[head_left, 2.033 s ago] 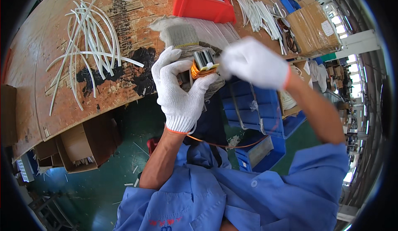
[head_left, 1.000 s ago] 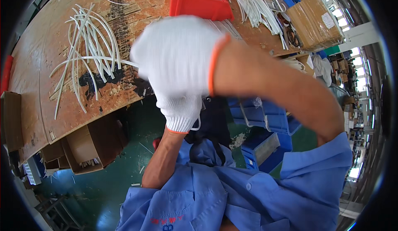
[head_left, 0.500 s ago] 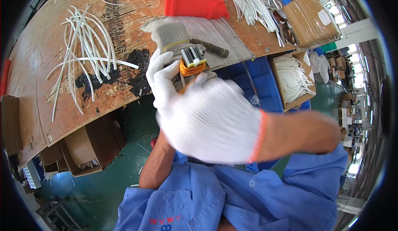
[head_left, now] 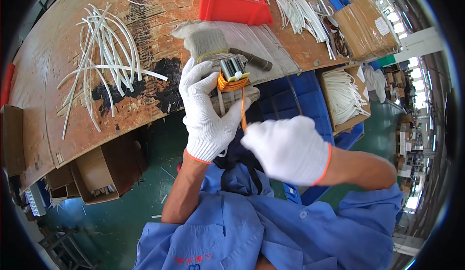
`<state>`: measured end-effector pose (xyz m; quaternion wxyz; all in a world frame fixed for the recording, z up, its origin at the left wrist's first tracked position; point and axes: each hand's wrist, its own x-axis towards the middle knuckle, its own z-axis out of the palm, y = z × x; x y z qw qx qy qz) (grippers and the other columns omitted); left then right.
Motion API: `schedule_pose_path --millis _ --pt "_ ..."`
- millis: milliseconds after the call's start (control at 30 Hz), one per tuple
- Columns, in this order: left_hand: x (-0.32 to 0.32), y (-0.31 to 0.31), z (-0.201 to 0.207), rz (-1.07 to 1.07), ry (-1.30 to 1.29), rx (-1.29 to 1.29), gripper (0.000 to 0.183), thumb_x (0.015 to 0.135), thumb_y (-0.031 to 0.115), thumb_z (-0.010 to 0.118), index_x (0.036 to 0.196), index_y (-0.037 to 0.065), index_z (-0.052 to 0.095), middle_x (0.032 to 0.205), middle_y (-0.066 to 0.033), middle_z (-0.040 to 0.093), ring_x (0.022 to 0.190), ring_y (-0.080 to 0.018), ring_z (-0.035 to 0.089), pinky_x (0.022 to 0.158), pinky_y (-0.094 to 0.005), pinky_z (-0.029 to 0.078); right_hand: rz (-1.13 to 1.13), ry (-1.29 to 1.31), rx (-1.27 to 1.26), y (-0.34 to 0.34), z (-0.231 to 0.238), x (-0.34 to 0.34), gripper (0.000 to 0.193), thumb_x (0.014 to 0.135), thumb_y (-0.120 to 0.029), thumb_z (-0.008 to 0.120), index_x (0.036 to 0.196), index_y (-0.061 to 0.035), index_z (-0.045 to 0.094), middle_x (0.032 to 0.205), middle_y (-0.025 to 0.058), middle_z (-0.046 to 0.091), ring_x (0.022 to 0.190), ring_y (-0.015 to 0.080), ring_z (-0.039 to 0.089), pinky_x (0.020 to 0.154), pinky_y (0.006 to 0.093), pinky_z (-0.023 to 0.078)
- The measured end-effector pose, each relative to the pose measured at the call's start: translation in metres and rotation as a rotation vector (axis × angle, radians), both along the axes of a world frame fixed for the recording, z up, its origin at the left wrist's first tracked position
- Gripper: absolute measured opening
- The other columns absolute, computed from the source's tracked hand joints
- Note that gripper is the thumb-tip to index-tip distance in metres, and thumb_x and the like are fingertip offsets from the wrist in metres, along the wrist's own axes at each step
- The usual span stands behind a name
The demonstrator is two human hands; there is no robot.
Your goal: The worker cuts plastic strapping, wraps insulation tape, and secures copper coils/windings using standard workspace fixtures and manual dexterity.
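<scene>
My left hand [head_left: 201, 110], in a white knit glove, holds a small wound coil [head_left: 227, 84] at the table's front edge. The coil has orange windings, a yellowish end plate and dark grey bars on top. Pale leads hang below it beside the fingers. From its right side an orange strand [head_left: 243, 106] runs down, taut, to my right hand [head_left: 288, 150]. That gloved hand is closed round the strand's lower end and slightly blurred. Behind the coil lie a grey knitted cloth [head_left: 206, 41] and a dark wrapped rod [head_left: 255, 60].
Loose white tubes [head_left: 109, 52] lie on the worn wooden table [head_left: 43, 86] at left. A red bin [head_left: 235, 9] stands at the back. At right are more tubes [head_left: 300, 13], a taped carton [head_left: 368, 25], a box of white tubes [head_left: 341, 95] and blue crates [head_left: 307, 100].
My right hand has moved down and right from in front of the coil, drawing the orange strand out straight. My left hand and the coil are now uncovered, in nearly the same place.
</scene>
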<state>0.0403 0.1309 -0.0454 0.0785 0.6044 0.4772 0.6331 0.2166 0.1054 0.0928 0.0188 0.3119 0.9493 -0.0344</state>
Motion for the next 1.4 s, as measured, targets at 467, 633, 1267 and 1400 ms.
schedule_pose_path --millis 467,633,1267,1400 --pt "-0.001 -0.005 -0.002 0.195 -0.07 -0.043 0.058 0.081 0.013 0.099 0.13 0.001 0.071 0.143 -0.0221 0.064 0.142 -0.044 0.057 0.124 -0.0538 0.043 -0.167 0.032 -0.75 0.185 0.016 -0.054 0.025 0.098 -0.022 0.072 0.089 0.0003 0.079 0.068 0.0125 0.067 0.066 0.0248 0.065 0.064 0.0382 0.055" --pt "0.003 0.0 0.0 0.039 -0.033 -0.008 0.056 0.08 0.007 0.097 0.129 0.001 0.069 0.142 -0.0204 0.066 0.145 -0.045 0.056 0.125 -0.0547 0.043 0.152 0.187 0.037 0.051 -0.025 0.036 0.017 0.094 -0.021 0.071 0.091 -0.0038 0.072 0.075 0.0094 0.07 0.069 0.0248 0.076 0.058 0.0386 0.058" --pt "0.007 -0.002 0.002 0.164 -0.211 -0.1 0.08 0.071 0.017 0.107 0.137 0.003 0.066 0.143 -0.0185 0.061 0.143 -0.0414 0.056 0.118 -0.0494 0.05 0.076 0.064 -0.499 0.203 0.015 -0.047 0.039 0.104 -0.033 0.067 0.09 0.0005 0.081 0.069 0.0081 0.062 0.061 0.0205 0.057 0.063 0.0363 0.052" --pt "0.005 -0.001 0.002 0.088 -0.094 -0.042 0.071 0.072 0.011 0.104 0.134 0.004 0.07 0.141 -0.0171 0.067 0.147 -0.0434 0.055 0.125 -0.0541 0.044 0.387 0.237 0.112 0.113 -0.024 0.043 0.017 0.094 -0.02 0.071 0.087 -0.0047 0.072 0.082 0.0105 0.072 0.072 0.0243 0.074 0.067 0.0366 0.058"
